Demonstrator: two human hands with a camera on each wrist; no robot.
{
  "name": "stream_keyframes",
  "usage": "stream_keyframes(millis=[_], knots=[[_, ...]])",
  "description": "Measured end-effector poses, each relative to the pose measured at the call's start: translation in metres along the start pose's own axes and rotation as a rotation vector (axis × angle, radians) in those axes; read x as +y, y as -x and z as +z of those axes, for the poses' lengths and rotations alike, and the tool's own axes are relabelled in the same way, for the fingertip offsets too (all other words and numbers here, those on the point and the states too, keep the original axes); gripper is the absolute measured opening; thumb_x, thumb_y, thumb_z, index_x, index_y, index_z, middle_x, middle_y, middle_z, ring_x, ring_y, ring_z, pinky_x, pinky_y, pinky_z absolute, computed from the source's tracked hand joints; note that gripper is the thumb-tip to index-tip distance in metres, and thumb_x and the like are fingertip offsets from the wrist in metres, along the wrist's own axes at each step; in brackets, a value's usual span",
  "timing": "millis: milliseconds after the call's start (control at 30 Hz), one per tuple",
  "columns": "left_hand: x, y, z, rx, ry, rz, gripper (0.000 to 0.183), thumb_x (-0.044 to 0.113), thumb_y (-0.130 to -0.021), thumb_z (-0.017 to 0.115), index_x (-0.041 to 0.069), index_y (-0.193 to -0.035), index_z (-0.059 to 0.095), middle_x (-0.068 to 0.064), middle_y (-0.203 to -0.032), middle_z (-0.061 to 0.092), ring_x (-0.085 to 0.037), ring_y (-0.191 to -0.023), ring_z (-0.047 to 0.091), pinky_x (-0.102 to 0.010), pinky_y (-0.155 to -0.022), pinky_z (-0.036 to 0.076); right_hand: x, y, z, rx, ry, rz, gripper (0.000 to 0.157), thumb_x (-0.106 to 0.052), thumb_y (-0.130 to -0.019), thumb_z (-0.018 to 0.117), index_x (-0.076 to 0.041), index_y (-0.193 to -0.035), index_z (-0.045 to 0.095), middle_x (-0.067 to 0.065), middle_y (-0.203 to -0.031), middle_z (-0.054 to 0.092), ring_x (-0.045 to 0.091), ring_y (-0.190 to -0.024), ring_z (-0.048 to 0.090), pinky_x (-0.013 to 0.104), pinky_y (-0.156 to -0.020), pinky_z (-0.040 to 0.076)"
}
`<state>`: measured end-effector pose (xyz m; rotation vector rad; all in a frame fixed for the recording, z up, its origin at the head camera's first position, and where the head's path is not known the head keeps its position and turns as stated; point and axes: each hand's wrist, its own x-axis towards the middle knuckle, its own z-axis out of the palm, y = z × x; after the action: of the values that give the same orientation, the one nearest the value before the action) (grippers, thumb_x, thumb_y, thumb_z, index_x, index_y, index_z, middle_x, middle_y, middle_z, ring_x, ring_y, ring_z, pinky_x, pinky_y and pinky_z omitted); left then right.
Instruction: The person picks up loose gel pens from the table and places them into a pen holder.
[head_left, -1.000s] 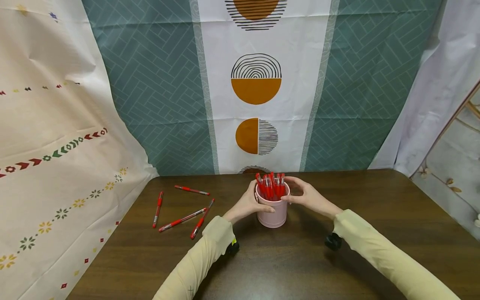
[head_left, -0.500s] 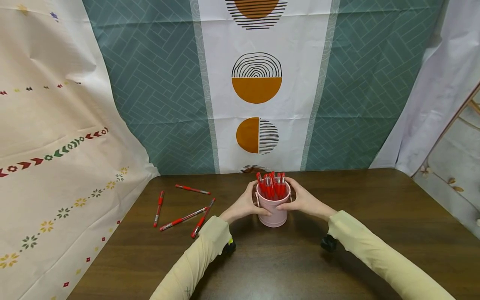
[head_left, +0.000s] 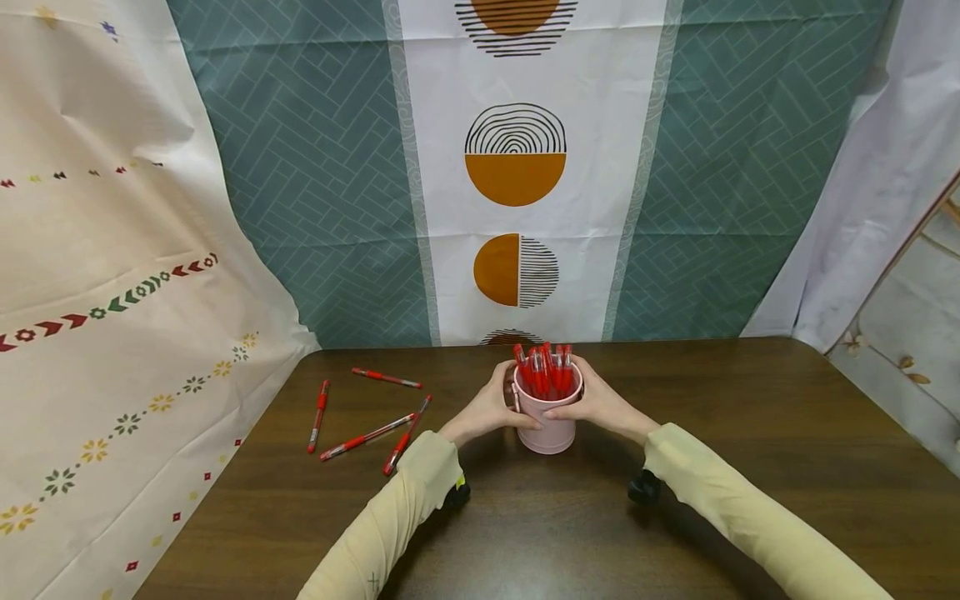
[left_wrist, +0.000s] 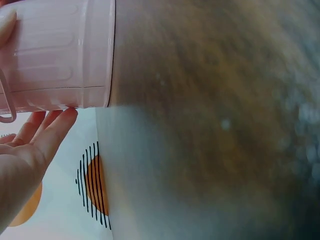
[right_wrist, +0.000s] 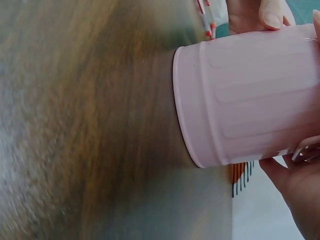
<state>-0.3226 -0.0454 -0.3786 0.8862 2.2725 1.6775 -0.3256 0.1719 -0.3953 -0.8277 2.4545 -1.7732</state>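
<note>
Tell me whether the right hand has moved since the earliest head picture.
Yes: the right hand has moved left against the wall hanging's half-striped circle, its thumb now reaching further across the pink bucket.

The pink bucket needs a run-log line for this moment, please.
Left hand: holds pink bucket | right hand: holds it too | bucket: upright, red pens inside | table: four loose pens

So the bucket [head_left: 546,437] sits on the table [head_left: 555,533] with a bunch of pens [head_left: 542,379] in it, left hand [head_left: 491,410] on its 9 o'clock side, right hand [head_left: 606,407] at 3. Four loose pens [head_left: 367,437] lie past the left hand, roughly 9 o'clock too, and a curtain [head_left: 525,221] hangs behind at 12.
</note>
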Motion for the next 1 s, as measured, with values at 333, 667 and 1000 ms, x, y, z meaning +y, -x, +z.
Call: stream_keyframes(millis=[333,667,1000], knots=[[-0.03,-0.012,0.0,0.01,-0.001,-0.007,0.093,0.011,-0.067,0.08,0.008,-0.137,0.019,-0.005,-0.127,0.039,-0.019,-0.107,0.046,-0.029,-0.085,0.042,0.001,0.0,0.003,0.031,0.002,-0.031,0.079,-0.011,-0.068,0.079,0.0,-0.132,0.032,0.016,-0.125,0.046,0.03,-0.108,0.048,0.043,-0.089,0.039],[-0.022,-0.005,-0.018,-0.024,0.003,-0.025,0.087,0.013,-0.071,0.077,0.009,-0.135,0.019,-0.012,-0.127,0.037,-0.029,-0.112,0.041,-0.04,-0.087,0.041,-0.029,0.004,0.009,0.02,-0.02,-0.019,0.077,-0.005,-0.07,0.075,0.006,-0.131,0.028,0.023,-0.127,0.042,0.036,-0.11,0.044,0.045,-0.089,0.038],[-0.029,0.009,-0.056,0.088,-0.137,-0.12,0.078,0.022,-0.077,0.073,0.011,-0.136,0.022,-0.015,-0.127,0.042,-0.027,-0.116,0.04,-0.044,-0.091,0.035,-0.031,0.006,0.008,0.012,-0.011,0.035,0.08,-0.011,-0.07,0.077,-0.001,-0.134,0.028,0.017,-0.128,0.043,0.032,-0.112,0.045,0.046,-0.089,0.038]])
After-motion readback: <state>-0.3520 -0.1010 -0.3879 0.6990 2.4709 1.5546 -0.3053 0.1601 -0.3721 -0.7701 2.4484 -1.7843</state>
